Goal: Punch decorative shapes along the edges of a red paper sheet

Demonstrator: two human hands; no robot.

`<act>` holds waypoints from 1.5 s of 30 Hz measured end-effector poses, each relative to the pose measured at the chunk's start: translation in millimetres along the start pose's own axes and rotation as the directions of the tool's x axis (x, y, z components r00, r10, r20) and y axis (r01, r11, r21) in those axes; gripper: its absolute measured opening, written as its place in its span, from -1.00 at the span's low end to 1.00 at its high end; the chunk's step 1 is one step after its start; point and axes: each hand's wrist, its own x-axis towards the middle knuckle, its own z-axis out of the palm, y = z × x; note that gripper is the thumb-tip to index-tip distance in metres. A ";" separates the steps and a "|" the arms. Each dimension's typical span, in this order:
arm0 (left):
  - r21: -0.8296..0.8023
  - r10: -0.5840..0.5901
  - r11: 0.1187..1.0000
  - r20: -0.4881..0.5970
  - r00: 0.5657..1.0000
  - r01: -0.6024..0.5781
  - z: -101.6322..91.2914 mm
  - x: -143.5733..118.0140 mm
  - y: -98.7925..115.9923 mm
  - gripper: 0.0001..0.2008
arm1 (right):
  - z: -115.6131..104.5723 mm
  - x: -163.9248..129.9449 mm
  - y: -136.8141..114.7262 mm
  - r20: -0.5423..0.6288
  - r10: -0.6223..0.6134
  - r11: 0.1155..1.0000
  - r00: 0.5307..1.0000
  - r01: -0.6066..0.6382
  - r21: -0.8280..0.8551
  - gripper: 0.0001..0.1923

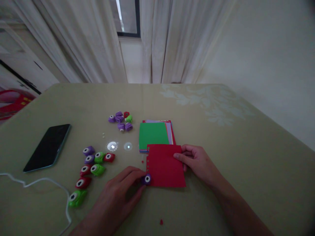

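A red paper sheet (165,165) lies on the table with a row of small punched holes along its left edge. My left hand (120,190) grips a small purple paper punch (146,179) set on the sheet's lower left corner. My right hand (197,160) pinches the sheet's right edge, holding it flat. Just behind the sheet sits a stack of coloured paper (154,135) with a green sheet on top.
Several purple, green and red punches (92,167) lie at the left, another cluster (121,119) farther back. A black phone (48,147) and a white cable (44,183) lie at the far left. Tiny red paper bits (161,222) dot the olive tablecloth (246,147).
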 end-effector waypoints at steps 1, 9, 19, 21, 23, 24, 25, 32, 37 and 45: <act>-0.002 -0.001 1.000 -0.003 1.000 0.001 0.1 0.1 0.1 -0.77 | 0.0 -0.2 -0.3 0.001 -0.001 1.000 1.000 0.001 0.000 -0.54; -0.010 0.013 1.000 0.014 1.000 -0.012 -1.4 2.0 -0.4 -0.79 | 0.6 1.1 -0.8 0.007 -0.002 1.000 1.000 0.002 0.010 -0.57; -0.018 0.034 0.999 0.015 0.999 -0.034 -0.7 1.8 -4.8 -0.78 | 1.3 0.2 -0.6 -0.004 0.001 1.000 1.000 -0.001 0.015 -0.60; -0.010 0.036 0.999 0.006 0.999 -0.036 -1.0 2.6 -4.5 -0.77 | 1.3 0.0 -0.6 -0.001 0.005 1.000 1.000 -0.005 0.015 -0.59; -0.002 0.033 0.999 0.002 0.999 -0.033 -1.3 3.3 -3.8 -0.77 | 1.3 -0.1 -0.9 0.003 0.004 1.000 1.000 -0.004 0.012 -0.59; -0.002 0.036 0.999 -0.001 0.999 -0.036 -1.5 3.4 -3.2 -0.78 | 1.3 -0.2 -1.1 0.004 0.002 1.000 1.000 -0.002 0.010 -0.58; -0.004 0.034 0.999 -0.002 0.999 -0.034 -1.7 3.5 -2.7 -0.78 | 1.3 -0.2 -1.3 0.002 0.000 1.000 1.000 0.000 0.009 -0.58; -0.023 -0.001 1.000 0.010 1.000 0.001 -1.7 2.8 -0.4 -0.78 | 1.2 -0.1 -1.6 -0.002 0.006 1.000 1.000 -0.006 0.006 -0.55; -0.019 0.004 1.000 0.027 1.000 -0.004 -2.5 1.7 -2.9 -0.73 | 0.9 -0.2 -1.6 -0.002 0.023 1.000 1.000 -0.023 -0.007 -0.53; 0.000 0.012 1.000 0.026 1.000 -0.012 -3.2 2.2 -3.0 -0.73 | 1.7 -1.2 -0.8 -0.015 0.014 0.999 1.000 -0.015 -0.046 -0.53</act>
